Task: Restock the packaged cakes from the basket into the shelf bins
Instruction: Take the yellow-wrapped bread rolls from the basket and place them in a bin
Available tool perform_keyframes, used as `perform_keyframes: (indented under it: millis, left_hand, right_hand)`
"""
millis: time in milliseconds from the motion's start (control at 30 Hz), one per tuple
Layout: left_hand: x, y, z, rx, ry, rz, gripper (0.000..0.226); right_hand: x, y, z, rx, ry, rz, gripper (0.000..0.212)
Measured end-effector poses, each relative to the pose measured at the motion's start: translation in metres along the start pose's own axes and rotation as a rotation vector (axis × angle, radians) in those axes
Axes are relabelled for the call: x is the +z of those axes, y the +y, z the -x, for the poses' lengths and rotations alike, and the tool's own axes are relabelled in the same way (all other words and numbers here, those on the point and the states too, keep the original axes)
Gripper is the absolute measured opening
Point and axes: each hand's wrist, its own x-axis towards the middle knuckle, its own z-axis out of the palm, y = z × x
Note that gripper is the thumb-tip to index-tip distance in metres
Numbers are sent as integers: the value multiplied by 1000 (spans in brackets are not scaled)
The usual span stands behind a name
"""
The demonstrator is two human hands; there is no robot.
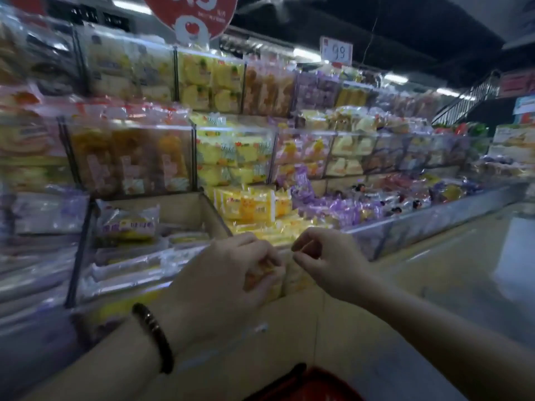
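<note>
My left hand (228, 273) curls its fingers round a yellow packaged cake (267, 277) over the front of a cardboard-walled shelf bin (215, 218). My right hand (327, 261) hovers just to the right, thumb and forefinger nearly pinched, and whether it holds the pack's edge is unclear. Stacked yellow cake packs (254, 206) fill the bin behind my hands. The red basket (307, 384) shows only as a rim at the bottom edge.
Tiered clear bins hold orange cakes (130, 160), yellow packs (231, 151) and purple packs (333, 209). A bin at the left holds flat clear-wrapped packs (127, 224). The aisle floor (463, 256) runs off to the right. Price signs (335, 52) hang above.
</note>
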Motion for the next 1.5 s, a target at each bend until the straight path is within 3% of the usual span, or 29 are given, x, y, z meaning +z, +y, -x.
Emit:
perform_keyframes:
  millis: [133, 233, 300, 500, 633, 733, 800, 900, 1067, 1233, 1400, 1500]
  left_hand:
    - [37, 24, 77, -140, -235, 146, 17]
    - [67, 20, 123, -342, -594, 189, 21]
    - [86, 14, 147, -426, -762, 192, 22]
    - [138, -9, 201, -629, -984, 225, 24]
    - [156, -26, 215, -642, -1174, 167, 32]
    - [160, -37, 216, -646, -1243, 114, 39]
    - [159, -39, 212, -627, -1311, 95, 45]
    - [158, -39, 207, -620, -1392, 110, 50]
    - [165, -42, 209, -589, -1492, 93, 55]
    - [166, -44, 201, -577, -1487, 71, 55]
    - [171, -41, 195, -547, -1461, 68, 54]
    - [173, -39, 194, -547, -1474, 85, 52]
  right_hand:
    - [40, 8, 49, 43, -52, 61, 27]
    - [77, 27, 83, 209, -251, 103, 15]
    - [102, 40, 106, 322, -410, 81, 20]
    - [180, 92, 172, 522, -738, 180, 28]
    - [222, 117, 205, 584, -952, 298, 35]
    - [241, 114, 218, 557, -1088, 373, 62]
    - [252, 112, 220, 470, -1136, 371, 62]
    - [270, 121, 226, 534, -1239, 482, 62]
    - [294, 194, 237, 659, -1197, 541, 71]
    - [292, 211, 228, 600, -1213, 533, 68]
    - [305, 219, 235, 626, -1269, 396, 87]
    - [318, 226, 243, 599, -1272, 411, 111]
